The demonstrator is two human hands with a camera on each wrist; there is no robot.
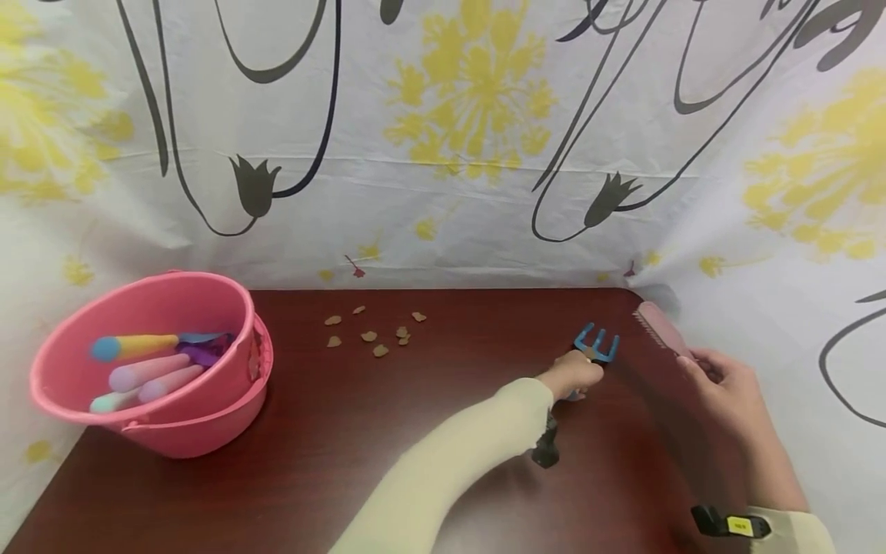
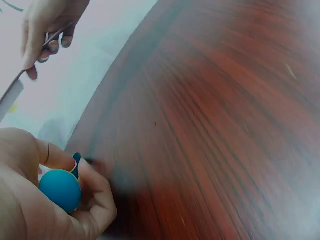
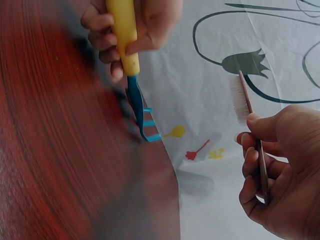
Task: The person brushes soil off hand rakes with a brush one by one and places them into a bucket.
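My left hand [image 1: 576, 372] grips the yellow handle of a small toy garden rake [image 3: 137, 105] with blue tines. In the head view the rake points away from me, over the right part of the table; its round blue handle end [image 2: 60, 190] shows in the left wrist view. Off to the right, my right hand [image 1: 727, 388] pinches a pink comb-like brush [image 1: 661, 325] with pale bristles. In the right wrist view the brush [image 3: 248, 97] stands up from between thumb and fingers, apart from the rake.
Two pink buckets [image 1: 201, 440], one set in the other, stand at the left with several toy tools [image 1: 145, 346] inside. Several small brown bits [image 1: 369, 336] lie scattered at the back of the dark red table [image 1: 311, 477]. A patterned white sheet [image 1: 450, 223] hangs behind.
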